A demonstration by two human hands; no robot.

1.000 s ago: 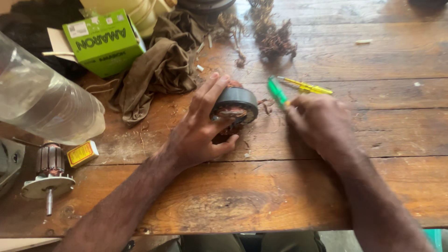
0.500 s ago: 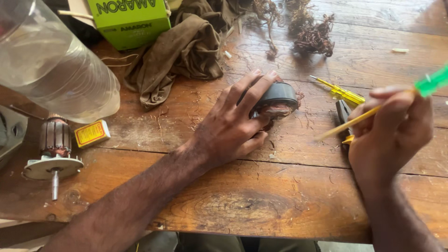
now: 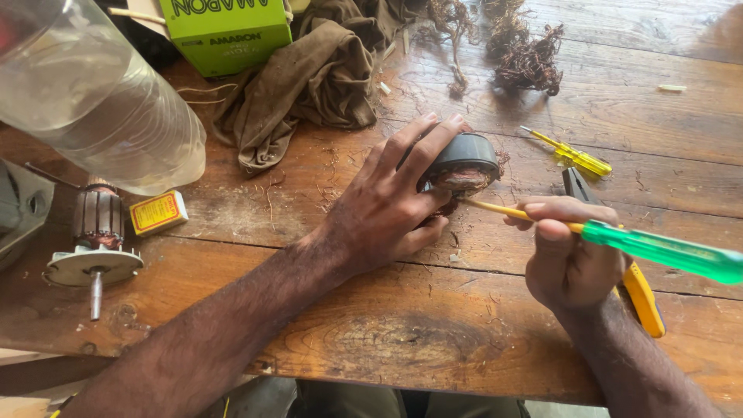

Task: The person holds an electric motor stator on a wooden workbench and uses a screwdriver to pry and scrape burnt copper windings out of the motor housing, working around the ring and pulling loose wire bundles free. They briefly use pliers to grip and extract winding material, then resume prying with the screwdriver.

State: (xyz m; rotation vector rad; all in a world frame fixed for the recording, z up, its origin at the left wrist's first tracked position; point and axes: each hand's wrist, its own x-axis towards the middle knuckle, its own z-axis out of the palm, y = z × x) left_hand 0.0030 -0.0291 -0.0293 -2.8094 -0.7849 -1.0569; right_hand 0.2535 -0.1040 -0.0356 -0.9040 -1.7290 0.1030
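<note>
At centre of frame | left hand (image 3: 387, 213) grasps dark motor stator (image 3: 463, 161) on bench (image 3: 387, 340) | right hand (image 3: 569, 255), raised 0.5 s ago, now clenches green-handled screwdriver (image 3: 619, 240), tip at windings.

A clear plastic bottle (image 3: 93, 101) is seen lying on its side at the upper left of the wooden surface (image 3: 387, 340). Behind it a green cardboard box (image 3: 228, 31) is set, and a crumpled brown cloth (image 3: 309, 77) is spread just beside the box. Clumps of tangled copper wire (image 3: 526, 58) are heaped at the far edge. A small yellow screwdriver (image 3: 573, 155) is laid below that heap. At the left, a motor armature (image 3: 94, 240) with its shaft pointing toward the near edge is placed, and a small yellow and red packet (image 3: 157, 212) is found just beside it. Sawdust and wire scraps are scattered over the boards.
</note>
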